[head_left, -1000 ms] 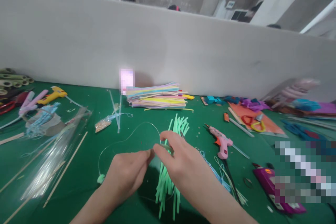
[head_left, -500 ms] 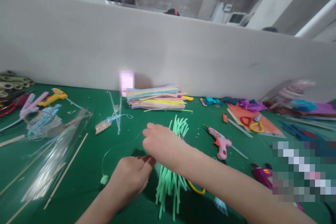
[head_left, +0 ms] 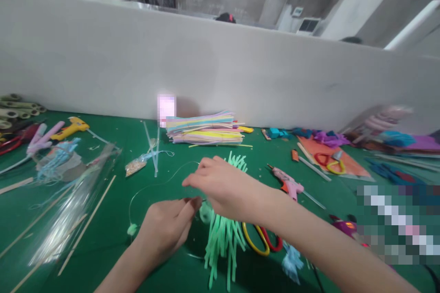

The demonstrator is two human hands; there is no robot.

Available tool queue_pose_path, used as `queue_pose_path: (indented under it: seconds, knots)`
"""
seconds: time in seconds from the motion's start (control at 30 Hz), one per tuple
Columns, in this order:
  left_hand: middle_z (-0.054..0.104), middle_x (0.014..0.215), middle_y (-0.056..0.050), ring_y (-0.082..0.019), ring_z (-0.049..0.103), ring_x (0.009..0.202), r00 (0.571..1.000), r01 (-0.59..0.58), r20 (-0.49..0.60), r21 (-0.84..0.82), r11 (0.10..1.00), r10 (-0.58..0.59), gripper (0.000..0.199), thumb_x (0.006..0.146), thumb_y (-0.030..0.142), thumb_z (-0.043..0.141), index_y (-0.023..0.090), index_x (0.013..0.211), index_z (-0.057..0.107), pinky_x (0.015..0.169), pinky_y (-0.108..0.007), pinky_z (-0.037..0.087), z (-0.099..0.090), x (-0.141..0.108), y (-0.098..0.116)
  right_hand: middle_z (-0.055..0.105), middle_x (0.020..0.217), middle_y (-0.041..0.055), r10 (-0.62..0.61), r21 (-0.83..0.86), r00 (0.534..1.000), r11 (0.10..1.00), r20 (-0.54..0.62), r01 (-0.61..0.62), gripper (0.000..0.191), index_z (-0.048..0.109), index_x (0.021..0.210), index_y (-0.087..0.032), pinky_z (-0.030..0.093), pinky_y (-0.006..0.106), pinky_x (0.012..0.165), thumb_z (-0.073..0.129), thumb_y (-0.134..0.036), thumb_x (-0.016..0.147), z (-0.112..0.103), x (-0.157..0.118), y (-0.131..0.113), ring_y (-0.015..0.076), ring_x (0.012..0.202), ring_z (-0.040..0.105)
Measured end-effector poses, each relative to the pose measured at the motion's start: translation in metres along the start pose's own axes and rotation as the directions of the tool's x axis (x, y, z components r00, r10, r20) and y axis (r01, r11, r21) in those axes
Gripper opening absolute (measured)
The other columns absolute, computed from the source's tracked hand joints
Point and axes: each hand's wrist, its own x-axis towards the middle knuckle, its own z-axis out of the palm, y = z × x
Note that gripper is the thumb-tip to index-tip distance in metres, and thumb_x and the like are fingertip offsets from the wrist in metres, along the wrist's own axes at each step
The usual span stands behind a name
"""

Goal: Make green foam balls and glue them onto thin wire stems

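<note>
My left hand (head_left: 170,224) is closed in a pinch, low over the table; what lies between its fingertips is too small to make out. Just above and to the right, my right hand (head_left: 220,187) is closed, its fingers bent together. A thin clear thread (head_left: 154,184) runs from its fingers in a loop to a small green tuft (head_left: 131,229) left of my left hand. Under my right hand lies a bundle of light green fuzzy strips (head_left: 223,242), its middle hidden. A pale green round piece (head_left: 206,212) shows beside my left fingertips.
Scissors with yellow and red handles (head_left: 261,245) lie partly under my right forearm. A pink glue gun (head_left: 288,182) is on the right. Pastel strips (head_left: 206,130) are stacked at the back, before a white partition (head_left: 220,64). Clear plastic sleeves (head_left: 74,210) and thin sticks lie left.
My right hand has turned and its fingers have shifted slightly, with the thread loop changing shape. My left hand has moved a little left. The round green piece and more of the scissors now show.
</note>
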Motion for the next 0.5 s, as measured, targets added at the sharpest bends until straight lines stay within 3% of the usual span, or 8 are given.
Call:
queue_pose_path:
  seconds: [0.1,0.2,0.27,0.37,0.43,0.5]
  knots:
    - [0.073,0.075,-0.003,-0.015,0.068,0.059,0.999,0.032,-0.007,-0.029,0.999,-0.032,0.017,0.097,0.01,0.049,0.013,0.109,0.062,0.053,-0.026,0.048,-0.002,0.001,-0.002,0.073,0.111,0.0065,0.196,0.349,0.938,0.933,-0.287,-0.088,0.033,0.066,0.117,-0.017,0.05,0.031,0.086,0.051,-0.002,0.091,0.001,-0.021,0.011,0.0188,0.104,0.062]
    - [0.077,0.084,-0.005,-0.017,0.073,0.067,0.998,0.04,-0.042,-0.059,0.997,-0.043,0.016,0.097,0.012,0.053,0.013,0.111,0.062,0.059,-0.027,0.053,-0.004,0.001,-0.002,0.074,0.1,0.0016,0.424,0.634,0.885,0.742,-0.193,-0.217,0.019,0.068,0.103,-0.022,0.051,0.029,0.076,0.054,-0.012,0.095,0.024,-0.042,0.017,0.0156,0.092,0.066]
    - [0.078,0.089,-0.006,-0.018,0.074,0.07,0.996,0.046,-0.074,-0.082,0.996,-0.052,0.018,0.096,0.012,0.057,0.013,0.112,0.062,0.06,-0.028,0.054,-0.006,0.002,0.0,0.075,0.104,0.0007,0.479,0.769,0.872,0.594,-0.103,-0.235,0.016,0.069,0.105,-0.025,0.052,0.03,0.078,0.06,-0.017,0.093,0.047,-0.052,0.017,0.016,0.094,0.067]
    - [0.079,0.089,-0.004,-0.017,0.075,0.07,0.99,0.08,-0.102,-0.129,0.988,-0.094,0.019,0.095,0.012,0.059,0.015,0.113,0.063,0.061,-0.027,0.054,-0.007,0.002,0.002,0.071,0.121,0.0021,0.457,0.884,0.882,0.452,-0.117,-0.117,0.031,0.069,0.116,-0.03,0.05,0.035,0.09,0.072,-0.021,0.087,0.078,-0.055,0.01,0.0192,0.112,0.064]
    - [0.078,0.087,-0.002,-0.015,0.074,0.069,0.988,0.106,-0.097,-0.163,0.981,-0.123,0.018,0.095,0.013,0.06,0.016,0.113,0.063,0.061,-0.025,0.053,-0.007,0.002,0.004,0.072,0.117,0.0027,0.468,0.929,0.868,0.369,-0.165,-0.022,0.031,0.071,0.11,-0.029,0.05,0.035,0.089,0.078,-0.022,0.081,0.091,-0.052,0.003,0.0201,0.108,0.065]
    - [0.078,0.085,-0.001,-0.014,0.074,0.067,0.987,0.118,-0.089,-0.185,0.976,-0.136,0.018,0.095,0.014,0.059,0.017,0.113,0.064,0.06,-0.024,0.053,-0.007,0.002,0.004,0.073,0.105,0.0025,0.492,0.948,0.85,0.316,-0.189,0.028,0.018,0.072,0.097,-0.026,0.051,0.035,0.083,0.079,-0.023,0.081,0.096,-0.048,-0.002,0.0193,0.098,0.066]
